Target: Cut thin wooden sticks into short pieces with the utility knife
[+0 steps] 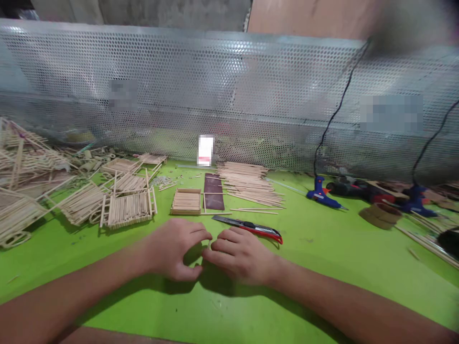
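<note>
Over the green table, my left hand (177, 249) has its thumb and fingers apart in a C shape, the fingertips close to my right hand. My right hand (244, 255) is closed, fingers curled and pressed together. At its fingertips shows a small pale piece (209, 244), mostly hidden, perhaps a bit of bamboo. Just behind the right hand lies a red and black utility knife (263, 230), blade pointing left. Beyond the hands sits a small tray of thin sticks (186, 201), beside a dark brown strip (214, 192) with sticks laid across it.
Loose thin sticks (249, 184) are piled behind the knife. Several stick-built pieces (131, 208) crowd the left side. A blue glue gun (322, 195) with a hanging cord and a brown tape roll (380, 215) are at right. A perforated metal panel (172, 95) borders the back.
</note>
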`<action>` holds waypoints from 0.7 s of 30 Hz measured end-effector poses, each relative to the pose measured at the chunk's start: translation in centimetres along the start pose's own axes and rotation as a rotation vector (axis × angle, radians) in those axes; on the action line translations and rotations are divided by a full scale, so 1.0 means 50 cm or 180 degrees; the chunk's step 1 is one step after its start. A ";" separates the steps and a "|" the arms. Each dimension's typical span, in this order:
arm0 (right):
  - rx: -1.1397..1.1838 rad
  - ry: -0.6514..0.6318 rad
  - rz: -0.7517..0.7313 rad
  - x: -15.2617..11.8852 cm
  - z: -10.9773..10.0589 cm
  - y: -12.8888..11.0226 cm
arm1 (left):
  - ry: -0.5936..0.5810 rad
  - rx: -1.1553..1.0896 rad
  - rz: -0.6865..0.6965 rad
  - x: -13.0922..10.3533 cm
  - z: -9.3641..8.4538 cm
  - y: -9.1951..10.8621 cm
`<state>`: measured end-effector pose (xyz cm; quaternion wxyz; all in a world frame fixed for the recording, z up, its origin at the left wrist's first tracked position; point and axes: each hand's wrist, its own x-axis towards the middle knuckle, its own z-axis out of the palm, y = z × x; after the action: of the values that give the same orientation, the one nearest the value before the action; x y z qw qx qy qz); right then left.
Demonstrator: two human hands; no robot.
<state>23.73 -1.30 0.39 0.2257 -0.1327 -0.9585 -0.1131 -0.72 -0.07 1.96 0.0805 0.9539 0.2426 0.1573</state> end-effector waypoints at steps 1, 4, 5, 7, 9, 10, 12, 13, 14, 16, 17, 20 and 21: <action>-0.0068 0.0106 -0.0025 -0.001 0.000 0.004 | 0.0009 0.0010 -0.0019 -0.001 -0.001 -0.003; -0.0302 0.0167 0.0235 -0.008 -0.006 0.022 | 0.0025 0.0085 -0.0073 -0.006 -0.004 -0.018; -0.0380 0.0070 0.0465 -0.010 -0.009 0.029 | 0.0027 0.0117 -0.0090 -0.008 -0.005 -0.024; -0.0537 -0.0232 0.1021 -0.015 -0.013 0.043 | 0.0046 0.0178 -0.0139 -0.011 -0.009 -0.035; -0.0700 -0.0579 0.1512 -0.018 -0.014 0.055 | 0.0071 0.0230 -0.0205 -0.013 -0.012 -0.042; -0.0772 -0.0723 0.1693 -0.019 -0.013 0.060 | 0.0093 0.0249 -0.0229 -0.013 -0.014 -0.045; -0.0864 -0.0960 0.1931 -0.020 -0.009 0.067 | 0.0154 0.0271 -0.0263 -0.013 -0.015 -0.048; -0.0877 -0.1049 0.2005 -0.021 -0.007 0.069 | 0.0185 0.0276 -0.0273 -0.013 -0.016 -0.049; -0.0872 -0.1120 0.2058 -0.021 -0.005 0.071 | 0.0208 0.0277 -0.0278 -0.014 -0.016 -0.050; -0.0839 -0.1229 0.2124 -0.019 -0.003 0.071 | 0.0217 0.0267 -0.0291 -0.014 -0.015 -0.051; -0.0823 -0.1279 0.2145 -0.018 -0.004 0.071 | 0.0212 0.0263 -0.0298 -0.014 -0.015 -0.051; -0.0801 -0.1388 0.2217 -0.012 -0.006 0.069 | 0.0213 0.0265 -0.0320 -0.016 -0.015 -0.053; -0.0799 -0.1403 0.2236 -0.010 -0.006 0.068 | 0.0223 0.0269 -0.0323 -0.017 -0.015 -0.054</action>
<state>25.32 1.71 0.94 0.0226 -0.4983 -0.8592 -0.1141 -2.84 1.92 1.83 0.0395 0.9368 0.2997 0.1759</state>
